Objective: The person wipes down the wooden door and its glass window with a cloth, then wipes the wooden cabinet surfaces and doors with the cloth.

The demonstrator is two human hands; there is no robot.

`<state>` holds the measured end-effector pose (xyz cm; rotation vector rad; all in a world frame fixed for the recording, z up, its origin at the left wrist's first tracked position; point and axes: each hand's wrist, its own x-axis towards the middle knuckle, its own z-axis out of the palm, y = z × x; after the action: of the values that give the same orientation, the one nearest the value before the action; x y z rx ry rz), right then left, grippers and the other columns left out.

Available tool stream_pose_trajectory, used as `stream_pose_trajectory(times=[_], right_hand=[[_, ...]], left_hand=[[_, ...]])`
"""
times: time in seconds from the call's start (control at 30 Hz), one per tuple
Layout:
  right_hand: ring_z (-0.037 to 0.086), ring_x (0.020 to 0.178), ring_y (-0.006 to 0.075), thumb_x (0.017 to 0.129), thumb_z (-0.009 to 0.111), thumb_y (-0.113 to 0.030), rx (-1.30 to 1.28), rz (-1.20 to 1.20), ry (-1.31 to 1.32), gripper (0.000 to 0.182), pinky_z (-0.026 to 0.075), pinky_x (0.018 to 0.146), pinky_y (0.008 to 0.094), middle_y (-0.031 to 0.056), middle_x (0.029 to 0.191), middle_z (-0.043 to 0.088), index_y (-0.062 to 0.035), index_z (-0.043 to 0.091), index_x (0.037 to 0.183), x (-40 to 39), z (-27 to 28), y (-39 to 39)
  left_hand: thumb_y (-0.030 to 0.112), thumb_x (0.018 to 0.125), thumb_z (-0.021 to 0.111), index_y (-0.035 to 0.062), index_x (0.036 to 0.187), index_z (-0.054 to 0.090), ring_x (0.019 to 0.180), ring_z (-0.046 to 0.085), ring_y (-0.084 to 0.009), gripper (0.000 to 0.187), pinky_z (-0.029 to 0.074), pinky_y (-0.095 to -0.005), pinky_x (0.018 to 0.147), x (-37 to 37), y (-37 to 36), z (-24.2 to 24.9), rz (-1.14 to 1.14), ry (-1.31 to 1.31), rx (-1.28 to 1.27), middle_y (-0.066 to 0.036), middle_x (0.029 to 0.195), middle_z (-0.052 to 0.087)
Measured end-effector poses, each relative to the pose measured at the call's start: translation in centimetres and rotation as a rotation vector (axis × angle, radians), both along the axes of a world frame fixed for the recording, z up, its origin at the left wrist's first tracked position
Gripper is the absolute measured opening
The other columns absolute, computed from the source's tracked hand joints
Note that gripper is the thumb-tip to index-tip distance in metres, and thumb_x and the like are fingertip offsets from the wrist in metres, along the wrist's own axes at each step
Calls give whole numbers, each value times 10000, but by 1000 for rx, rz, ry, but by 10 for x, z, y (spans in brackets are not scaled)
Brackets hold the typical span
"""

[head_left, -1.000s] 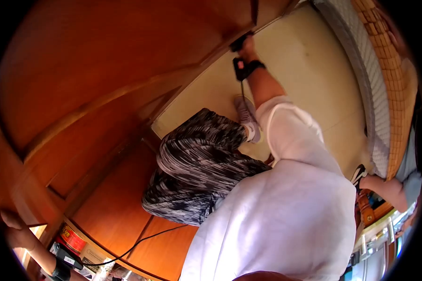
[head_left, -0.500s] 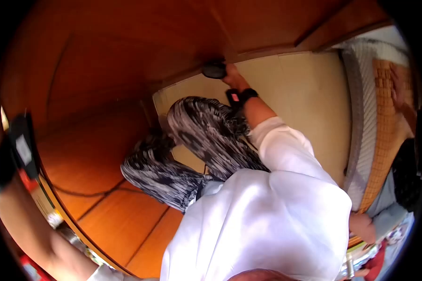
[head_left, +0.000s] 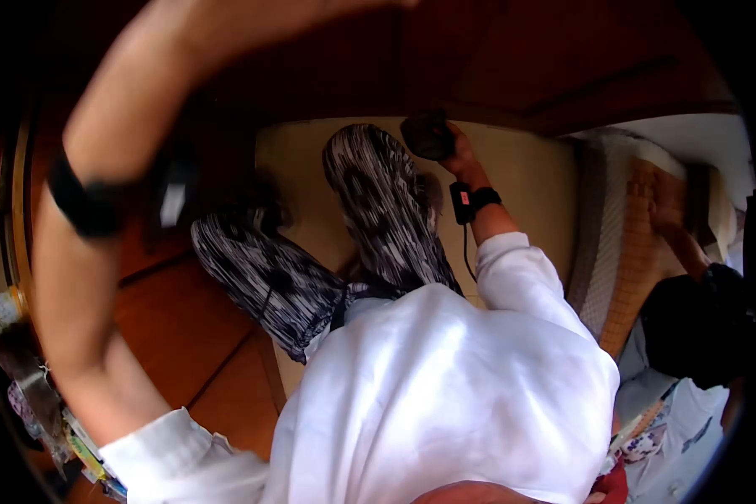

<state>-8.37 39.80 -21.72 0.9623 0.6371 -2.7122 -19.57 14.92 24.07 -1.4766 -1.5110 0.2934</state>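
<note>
My right hand (head_left: 459, 151) is closed around a dark, rounded object (head_left: 428, 136), above the pale floor and beside my right knee. The object's kind cannot be made out. On that wrist sits a black strap carrying a small box (head_left: 462, 202) with a red display and a cable. My left arm is raised across the left side, with a black band (head_left: 88, 197) around it. Beyond the band my left hand (head_left: 164, 42) is blurred and runs along the top edge, its fingers mostly cut off. Whether it holds anything is hidden.
Brown wooden panels (head_left: 479, 76) rise ahead of my legs in patterned trousers (head_left: 386, 210). At the right, another person's hand (head_left: 665, 214) rests on a woven mat (head_left: 634, 244) on a bed. Various items (head_left: 38, 395) line the lower left edge.
My left arm has swung up and inward across the top left. My right hand, with the dark object, has drawn slightly right and away from the wooden panel. The view has darkened.
</note>
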Motion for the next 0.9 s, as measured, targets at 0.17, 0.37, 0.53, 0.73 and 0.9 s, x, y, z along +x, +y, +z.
stream_pose_trajectory(times=[0.17,0.37,0.53,0.73,0.9], right_hand=[[551,1165,312,944,537,-322,-106,67,81,441,405,1053,466,152,1241,592,-29,521,1272,-10,28,-25],[537,1177,311,914,578,-232,98,233,-169,405,433,1021,448,163,1272,562,-21,524,1256,-24,-47,-39],[572,1074,300,921,522,-182,579,384,18,316,489,923,424,152,1186,585,-12,566,1185,-39,-122,-11],[606,873,265,940,428,-126,-523,204,356,262,523,790,422,111,993,625,-14,608,1095,-47,-286,45],[587,895,262,907,440,-70,-64,-51,260,227,518,811,411,105,1001,607,-25,599,1063,-94,-230,-50]], left_hand=[[353,875,613,205,1415,430,1392,329,-271,589,215,-536,1124,105,-150,-124,432,-777,-14,-104,1511,345],[334,895,598,170,1378,483,1408,279,-314,523,117,-569,1133,192,-229,-229,1020,-1238,242,-103,1518,329],[258,837,616,109,1154,658,1373,339,-320,353,100,-579,1127,188,-224,-238,1129,-1255,279,-83,1404,496],[260,872,522,82,1093,681,1341,370,-339,325,106,-582,1126,190,-226,-234,1251,-1369,167,-98,1336,549],[252,819,538,97,1079,678,1325,374,-355,334,98,-614,1112,200,-233,-238,1222,-1405,147,-101,1318,560]])
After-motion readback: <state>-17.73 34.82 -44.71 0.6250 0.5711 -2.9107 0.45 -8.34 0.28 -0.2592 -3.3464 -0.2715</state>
